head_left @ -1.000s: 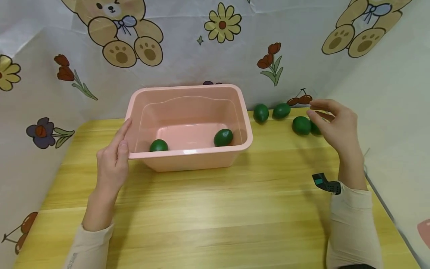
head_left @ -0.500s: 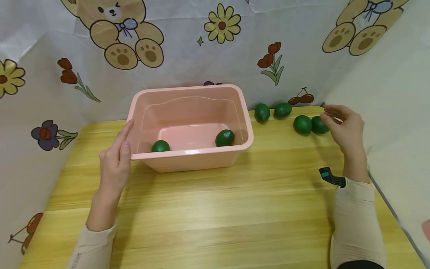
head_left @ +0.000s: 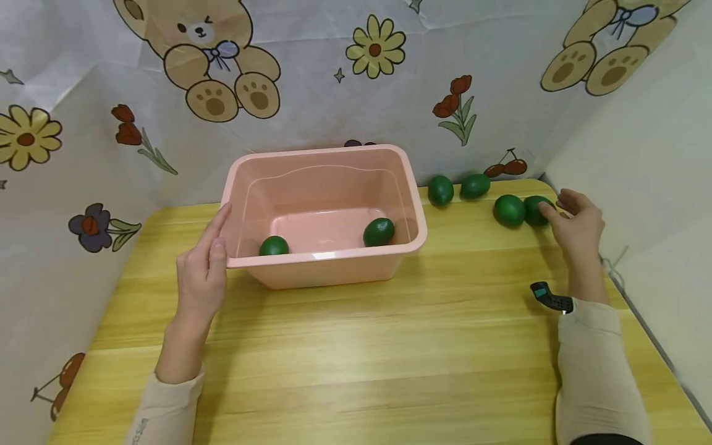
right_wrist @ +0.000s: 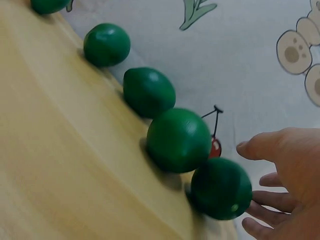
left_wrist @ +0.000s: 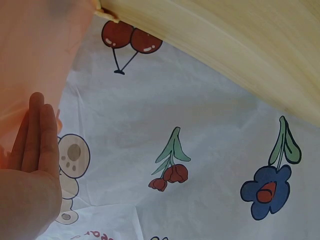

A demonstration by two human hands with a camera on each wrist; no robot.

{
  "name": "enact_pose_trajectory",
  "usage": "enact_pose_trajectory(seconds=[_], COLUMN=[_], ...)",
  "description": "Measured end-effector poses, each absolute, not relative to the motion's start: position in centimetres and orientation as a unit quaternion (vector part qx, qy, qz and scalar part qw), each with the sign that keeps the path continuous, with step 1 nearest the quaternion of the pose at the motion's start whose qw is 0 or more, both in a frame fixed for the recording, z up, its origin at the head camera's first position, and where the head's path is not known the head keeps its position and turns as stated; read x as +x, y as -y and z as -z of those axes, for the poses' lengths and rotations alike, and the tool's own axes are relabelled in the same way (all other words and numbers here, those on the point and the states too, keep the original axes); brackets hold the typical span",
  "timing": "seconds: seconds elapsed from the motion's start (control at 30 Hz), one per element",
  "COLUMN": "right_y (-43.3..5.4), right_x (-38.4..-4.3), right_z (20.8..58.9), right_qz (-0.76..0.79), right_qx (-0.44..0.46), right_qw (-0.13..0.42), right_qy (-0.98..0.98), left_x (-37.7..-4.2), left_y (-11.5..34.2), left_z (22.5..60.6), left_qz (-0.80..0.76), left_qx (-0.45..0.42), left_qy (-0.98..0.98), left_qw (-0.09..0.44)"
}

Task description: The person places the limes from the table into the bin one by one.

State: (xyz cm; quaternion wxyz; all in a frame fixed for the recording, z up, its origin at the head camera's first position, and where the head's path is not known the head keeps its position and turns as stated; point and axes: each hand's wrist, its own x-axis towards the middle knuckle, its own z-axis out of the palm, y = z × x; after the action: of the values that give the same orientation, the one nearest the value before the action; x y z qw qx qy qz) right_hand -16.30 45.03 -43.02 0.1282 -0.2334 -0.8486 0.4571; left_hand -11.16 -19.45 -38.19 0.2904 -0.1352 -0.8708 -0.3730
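Observation:
My left hand [head_left: 201, 281] lies against the left side of a pink plastic bin [head_left: 325, 269], its index finger along the rim. In the left wrist view its straight fingers [left_wrist: 34, 135] press flat on the bin's outer wall. Inside the bin are two limes, one at the front left [head_left: 274, 246] and another at the right [head_left: 379, 232]. My right hand [head_left: 580, 228] is at the rightmost lime [head_left: 536, 211], thumb and fingers spread around its right side. A second lime [head_left: 508, 211] sits right beside that one.
Two more limes, one nearer the bin [head_left: 440, 190] and one to its right [head_left: 475, 185], lie along the back edge of the wooden table [head_left: 356, 352]. Behind stands a white sheet [head_left: 311, 105] printed with bears and flowers. A pale wall [head_left: 656, 204] borders the right side.
My right hand has moved right and lowered beside the rightmost lime, which it partly covered before. The left hand keeps its place on the bin; the whole view has shifted slightly.

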Motion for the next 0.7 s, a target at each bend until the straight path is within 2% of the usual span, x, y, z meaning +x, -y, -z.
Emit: enact_pose_trajectory(seconds=[0.37, 0.7], right_y=[-45.7, -45.3], right_x=[-15.8, -16.6], right_z=[44.5, 44.6], right_qz=[-0.411, -0.433], right_qx=[-0.245, -0.263], right_qw=[0.063, 0.131], right_qy=[0.876, 0.852], left_x=[-11.5, -11.4], left_y=[19.4, 19.7], left_z=[38.3, 38.3], left_qz=[0.381, 0.381], left_qx=[-0.141, -0.138], left_qy=[0.869, 0.866], left_qw=[0.284, 0.293])
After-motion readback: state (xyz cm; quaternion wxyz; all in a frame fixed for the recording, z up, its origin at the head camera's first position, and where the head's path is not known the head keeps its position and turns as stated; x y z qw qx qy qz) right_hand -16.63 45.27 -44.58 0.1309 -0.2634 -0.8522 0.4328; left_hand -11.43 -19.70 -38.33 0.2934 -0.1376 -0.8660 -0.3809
